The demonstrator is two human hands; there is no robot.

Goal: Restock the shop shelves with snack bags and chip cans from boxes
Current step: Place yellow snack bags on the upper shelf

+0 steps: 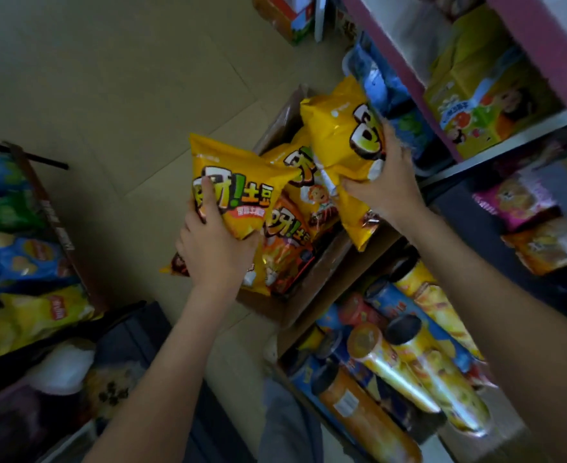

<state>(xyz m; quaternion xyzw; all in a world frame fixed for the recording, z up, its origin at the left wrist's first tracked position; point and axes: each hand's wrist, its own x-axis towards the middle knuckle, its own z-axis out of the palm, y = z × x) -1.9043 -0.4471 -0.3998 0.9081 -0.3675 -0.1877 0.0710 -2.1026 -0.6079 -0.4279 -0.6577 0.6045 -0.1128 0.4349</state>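
My left hand grips a yellow snack bag by its lower half, lifted over the floor beside an open cardboard box. My right hand grips a second yellow snack bag, raised above the box toward the shelves on the right. Inside the box lie more yellow and orange snack bags. A second box below it holds several chip cans lying on their sides.
The right-hand shelves carry yellow, blue and pink snack packs. A rack on the left holds blue, green and yellow chip bags. Beige tiled floor spreads between them. More boxes stand at the top.
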